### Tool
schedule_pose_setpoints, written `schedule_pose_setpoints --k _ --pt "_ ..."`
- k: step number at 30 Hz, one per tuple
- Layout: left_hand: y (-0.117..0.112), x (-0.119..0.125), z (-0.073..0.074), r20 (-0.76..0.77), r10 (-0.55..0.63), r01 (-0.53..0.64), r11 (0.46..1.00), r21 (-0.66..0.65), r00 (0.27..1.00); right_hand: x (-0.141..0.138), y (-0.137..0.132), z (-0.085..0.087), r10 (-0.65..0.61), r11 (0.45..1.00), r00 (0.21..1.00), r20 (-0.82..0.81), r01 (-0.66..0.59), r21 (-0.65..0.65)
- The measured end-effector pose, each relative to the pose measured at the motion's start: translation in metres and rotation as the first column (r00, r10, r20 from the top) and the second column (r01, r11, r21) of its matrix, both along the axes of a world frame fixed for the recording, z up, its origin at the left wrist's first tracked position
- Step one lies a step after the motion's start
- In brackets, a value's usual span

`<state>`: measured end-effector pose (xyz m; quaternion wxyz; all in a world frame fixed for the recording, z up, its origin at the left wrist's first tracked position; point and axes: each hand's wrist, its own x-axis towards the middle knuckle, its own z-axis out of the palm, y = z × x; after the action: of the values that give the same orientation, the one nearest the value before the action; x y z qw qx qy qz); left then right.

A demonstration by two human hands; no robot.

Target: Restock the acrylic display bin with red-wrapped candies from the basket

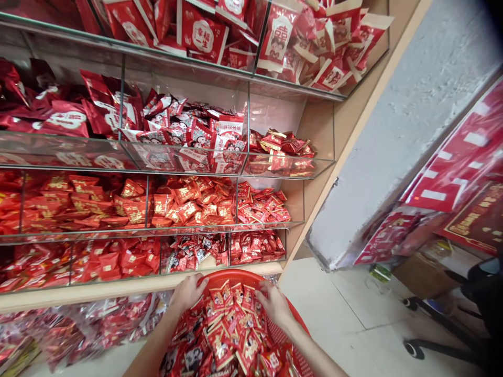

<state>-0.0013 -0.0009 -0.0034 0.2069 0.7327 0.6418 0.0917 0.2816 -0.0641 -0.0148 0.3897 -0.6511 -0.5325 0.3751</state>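
Note:
A round red plastic basket [301, 319] is in front of me at the bottom of the view, filled with small red packets [236, 327] with gold and cartoon prints. My left hand [189, 292] is at the basket's left rim, its fingers closed around the edge. Over the right part of the basket, my right hand [275, 303] has its fingers apart and bent inward, with the tips at the packets near the rim. No packet is visibly lifted in either hand. The basket's lower part is outside the picture.
A wooden shelf unit [310, 209] with glass dividers holds red packets in several compartments. Clear bags of packets [110, 324] lie below it. To the right are a grey wall [385, 115], a tiled floor [334, 314], a cardboard box [420, 272] and a wheeled chair base [440, 324].

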Motion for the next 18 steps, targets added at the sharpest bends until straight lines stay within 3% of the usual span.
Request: schedule_pose_setpoints --k 3,6,10,12,14,16,18 --pt "0.001 -0.001 -0.001 0.024 -0.001 0.001 1.000 -0.005 1.000 0.013 0.008 0.044 0.050 0.981 0.972 0.229 -0.091 0.170" --pt "0.002 -0.001 -0.002 0.030 0.002 -0.001 1.000 -0.010 1.000 0.025 0.022 0.109 0.066 0.950 0.941 0.332 -0.161 0.267" --pt "0.002 -0.001 -0.003 0.028 -0.002 0.002 1.000 -0.008 1.000 0.040 0.054 0.185 -0.074 0.894 0.910 0.409 -0.122 0.432" --pt "0.002 -0.001 -0.004 0.027 -0.011 0.011 1.000 -0.002 1.000 0.046 0.074 0.207 -0.158 0.893 0.844 0.512 -0.100 0.440" --pt "0.003 -0.002 -0.006 0.028 -0.017 0.016 1.000 0.004 0.999 0.048 0.094 0.220 -0.203 0.918 0.717 0.667 -0.098 0.383" --pt "0.003 -0.003 -0.007 0.033 -0.020 0.020 1.000 0.011 0.999 0.047 0.110 0.227 -0.173 0.960 0.562 0.809 -0.089 0.267" --pt "0.004 -0.003 -0.007 0.038 -0.020 0.019 1.000 0.012 0.999 0.042 0.120 0.232 -0.107 0.986 0.461 0.881 -0.067 0.155"
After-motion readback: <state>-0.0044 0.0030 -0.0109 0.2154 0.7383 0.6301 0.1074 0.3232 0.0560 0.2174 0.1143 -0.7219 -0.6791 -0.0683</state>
